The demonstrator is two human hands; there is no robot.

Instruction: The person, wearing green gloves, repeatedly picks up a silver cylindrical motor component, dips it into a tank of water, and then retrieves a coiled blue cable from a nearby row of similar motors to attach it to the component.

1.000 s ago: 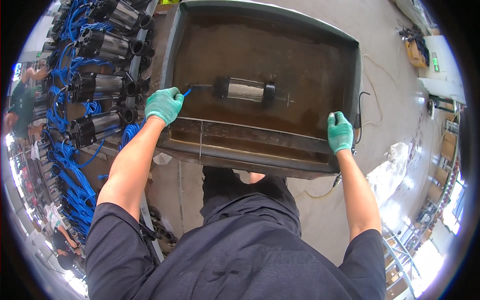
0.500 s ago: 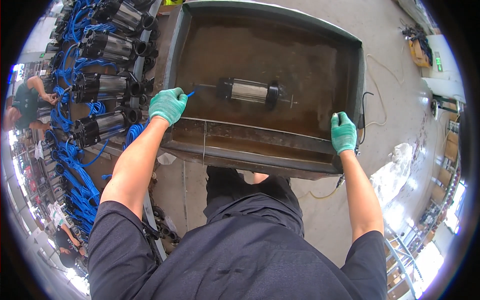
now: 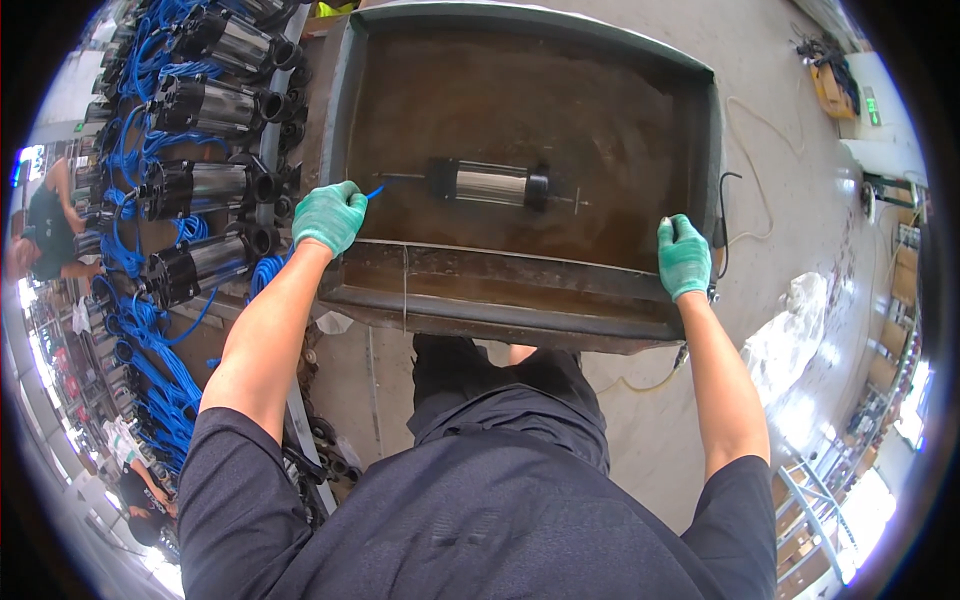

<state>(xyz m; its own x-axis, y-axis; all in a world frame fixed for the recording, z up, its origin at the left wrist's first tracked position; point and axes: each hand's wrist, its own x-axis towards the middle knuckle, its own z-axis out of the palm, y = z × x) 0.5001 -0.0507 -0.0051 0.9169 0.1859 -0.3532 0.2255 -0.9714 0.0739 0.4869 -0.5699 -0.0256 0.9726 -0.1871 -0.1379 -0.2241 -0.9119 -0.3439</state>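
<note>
Taking clock directions from the middle of the tank [image 3: 710, 150], the steel-and-black pump [image 3: 490, 184] lies near the centre, its black-capped end at 3 o'clock, apparently under brownish water [image 3: 560, 100]. At 8 to 9 o'clock the left hand [image 3: 330, 216] is closed around a blue cable [image 3: 375, 192] pointing toward the pump. At 4 o'clock the right hand [image 3: 685, 258] has curled fingers by the rim; whether it grips anything, I cannot tell. The pump's placing inside looks done; its cable is not yet released. Similar pumps [image 3: 205, 188] line 9 o'clock, outside.
</note>
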